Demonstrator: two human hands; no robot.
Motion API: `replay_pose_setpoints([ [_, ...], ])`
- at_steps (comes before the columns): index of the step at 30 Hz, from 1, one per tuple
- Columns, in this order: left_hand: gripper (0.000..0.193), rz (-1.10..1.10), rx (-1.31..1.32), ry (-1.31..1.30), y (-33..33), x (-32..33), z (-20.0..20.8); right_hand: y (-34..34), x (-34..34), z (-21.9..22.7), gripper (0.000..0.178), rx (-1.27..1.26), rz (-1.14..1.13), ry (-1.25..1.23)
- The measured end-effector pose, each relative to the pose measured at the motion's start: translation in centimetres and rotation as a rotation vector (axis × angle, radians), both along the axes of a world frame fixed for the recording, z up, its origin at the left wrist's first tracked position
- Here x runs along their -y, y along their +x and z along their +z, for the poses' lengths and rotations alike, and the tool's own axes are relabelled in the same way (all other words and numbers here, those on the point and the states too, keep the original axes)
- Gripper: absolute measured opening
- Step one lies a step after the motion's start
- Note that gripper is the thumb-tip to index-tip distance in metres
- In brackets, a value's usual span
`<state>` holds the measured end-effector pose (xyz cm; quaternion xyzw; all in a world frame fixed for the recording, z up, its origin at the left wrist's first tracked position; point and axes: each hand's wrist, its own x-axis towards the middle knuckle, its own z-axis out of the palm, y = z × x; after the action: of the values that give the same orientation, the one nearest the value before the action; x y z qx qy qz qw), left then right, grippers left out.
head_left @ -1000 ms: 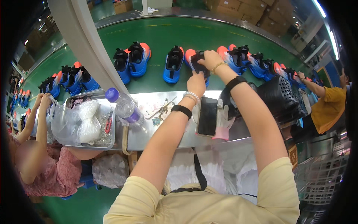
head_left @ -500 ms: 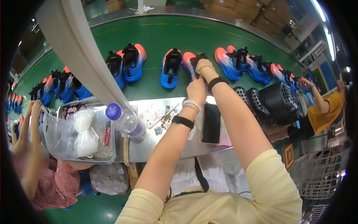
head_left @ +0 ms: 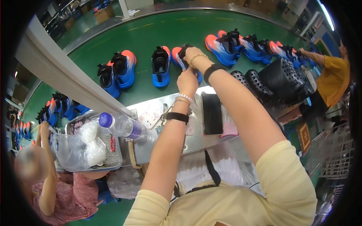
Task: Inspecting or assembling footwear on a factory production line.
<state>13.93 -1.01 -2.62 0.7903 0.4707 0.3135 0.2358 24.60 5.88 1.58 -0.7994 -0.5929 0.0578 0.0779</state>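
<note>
From where I stand, the shoe being handled sits at the upper middle of the frame, orange at the toe and blue lower down, on the green belt. The right hand is bent over its dark upper from above, fingers partly curled — its own back hides the fingertips, so I can't tell how firmly it grips. The left hand comes in just below, half closed, its fingertips up against the shoe's near side; whether it has hold of anything I can't tell.

Another shoe of the same colours stands just left of the hands, and a pair farther left. More shoes run toward the upper right.

At the centre, a black phone lies on the metal table, between the forearms. Left of centre there's a purple-capped bottle beside a metal tray — a white plastic-wrapped bundle is in it. A co-worker in orange-yellow reaches in at the right edge.
</note>
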Motion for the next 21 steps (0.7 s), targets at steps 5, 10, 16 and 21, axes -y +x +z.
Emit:
replay_pose_setpoints([
  [5, 0.022, -0.035, 0.052, -0.064, -3.1, -0.2, 1.0, -0.7, 1.6, 1.0, 0.034, -0.154, 0.035, 0.000],
  [10, 0.044, 0.406, 0.099, 0.228, -7.4, -2.9, 1.5, 0.0, 4.6, 2.6, 0.029, -0.049, 0.034, 0.246],
  [16, 0.047, 0.232, -0.049, -0.251, -8.0, -4.5, 0.5, -3.4, 3.2, 5.1, 0.020, -0.261, 0.377, 0.399],
  [21, 0.053, 0.265, -0.082, -0.101, -5.3, -1.2, 1.0, -4.9, 0.9, 2.9, 0.023, -0.013, 0.328, 0.105],
])
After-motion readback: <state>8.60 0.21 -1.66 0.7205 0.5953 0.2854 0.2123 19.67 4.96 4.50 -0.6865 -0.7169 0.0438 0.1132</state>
